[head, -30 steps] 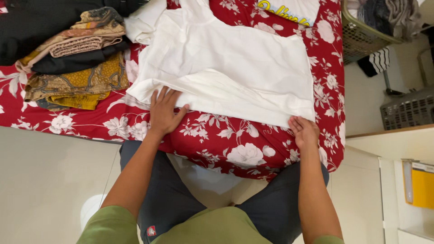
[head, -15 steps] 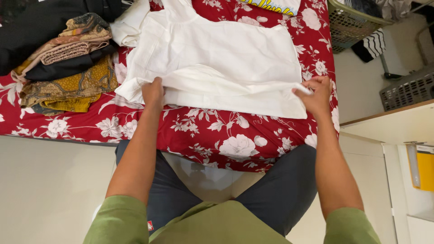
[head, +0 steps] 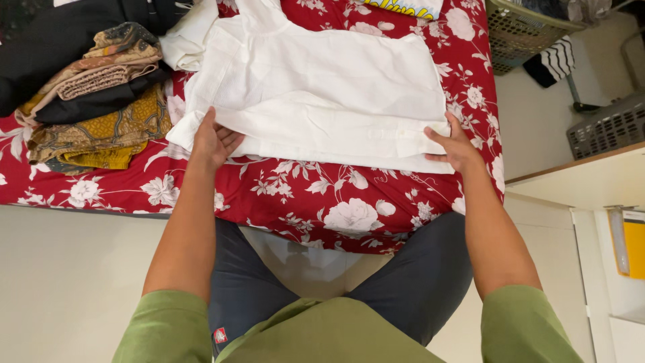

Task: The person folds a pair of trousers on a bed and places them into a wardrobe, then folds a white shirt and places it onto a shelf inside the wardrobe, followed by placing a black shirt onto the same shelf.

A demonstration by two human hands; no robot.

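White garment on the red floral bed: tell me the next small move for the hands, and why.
Probably lift the near edge and fold it away over the rest. The left hand and right hand each grip a near corner of the white garment, whose lower strip already lies doubled, flat on the floral bedspread.
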